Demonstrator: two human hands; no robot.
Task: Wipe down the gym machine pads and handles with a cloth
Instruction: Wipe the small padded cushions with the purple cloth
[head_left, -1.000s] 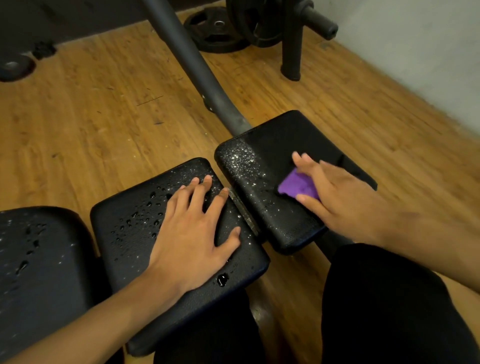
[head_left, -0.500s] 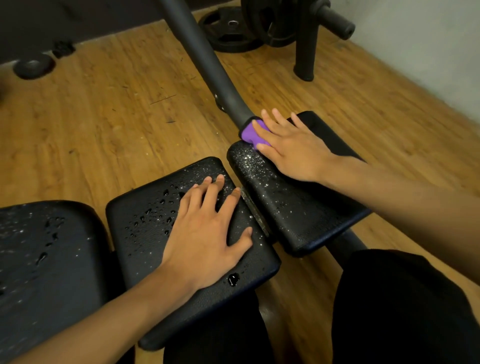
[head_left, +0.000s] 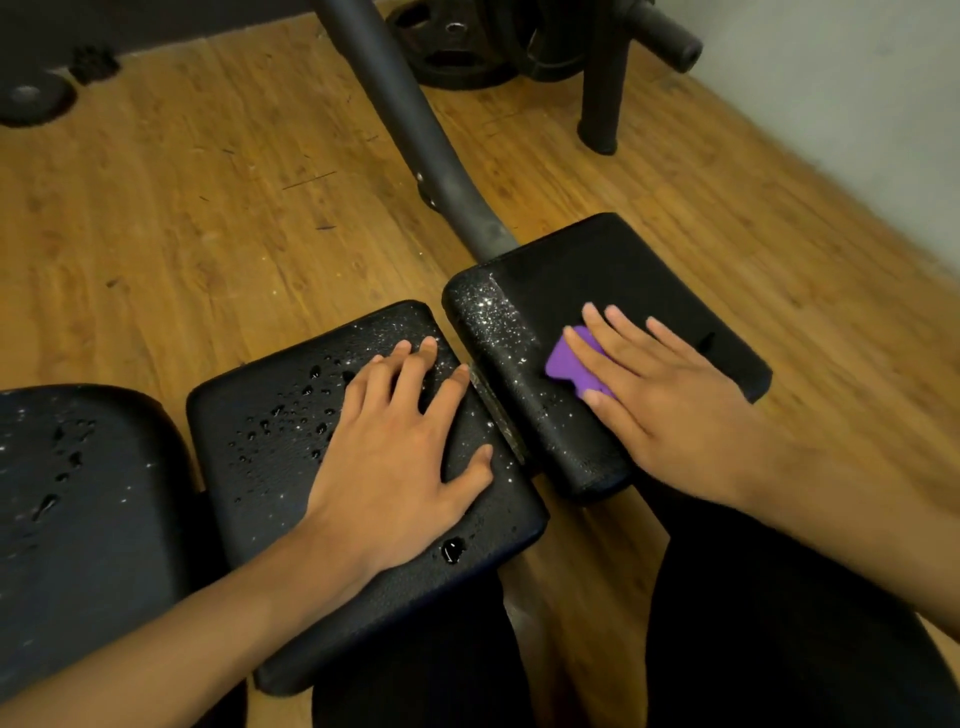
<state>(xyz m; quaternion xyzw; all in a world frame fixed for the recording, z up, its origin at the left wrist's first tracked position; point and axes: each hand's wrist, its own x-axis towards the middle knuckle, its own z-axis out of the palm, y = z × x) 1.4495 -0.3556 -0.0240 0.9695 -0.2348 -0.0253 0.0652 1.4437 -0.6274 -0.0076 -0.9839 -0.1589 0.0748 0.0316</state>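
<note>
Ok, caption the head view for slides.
Right hand presses purple cloth on right pad; left hand rests on wet middle pad.

Lower left: left pad; middle pad beside it; right pad centre right. On middle pad, left hand lies flat. On right pad, cloth under right hand. Top centre: frame tube, weight plate behind it.

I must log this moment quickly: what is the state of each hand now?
Left hand: open, flat on the middle pad, holding nothing.
Right hand: open, straight fingers pressing the purple cloth onto the right pad.
</note>
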